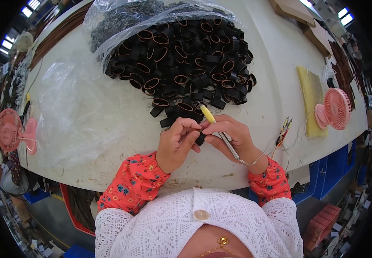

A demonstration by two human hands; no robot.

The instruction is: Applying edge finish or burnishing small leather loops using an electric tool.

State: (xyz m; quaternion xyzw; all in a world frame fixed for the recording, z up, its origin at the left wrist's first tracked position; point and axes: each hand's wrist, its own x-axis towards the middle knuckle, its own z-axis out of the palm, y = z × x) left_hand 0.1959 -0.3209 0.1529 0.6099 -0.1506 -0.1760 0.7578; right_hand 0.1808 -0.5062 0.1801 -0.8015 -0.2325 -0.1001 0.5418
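My left hand point(176, 144) pinches a small black loop point(201, 138) between thumb and fingers, close in front of me at the middle of the table. My right hand point(239, 139) is closed around a pen-like tool point(208, 114) with a yellow front part and a silver barrel. From the barrel's lower end a thin cord trails to the right. Some right fingertips meet the loop too. Just beyond both hands spreads a large heap of black loops point(181, 79) with tan inner edges, thin threads hanging from some.
A clear plastic bag point(108, 32) covers the heap's far left, and crumpled plastic film point(76, 109) lies left. Pink fans stand at the left point(9, 129) and right point(335, 108). A yellow pad point(308, 96), thread snips point(284, 131) and a cardboard box point(293, 12) are at right.
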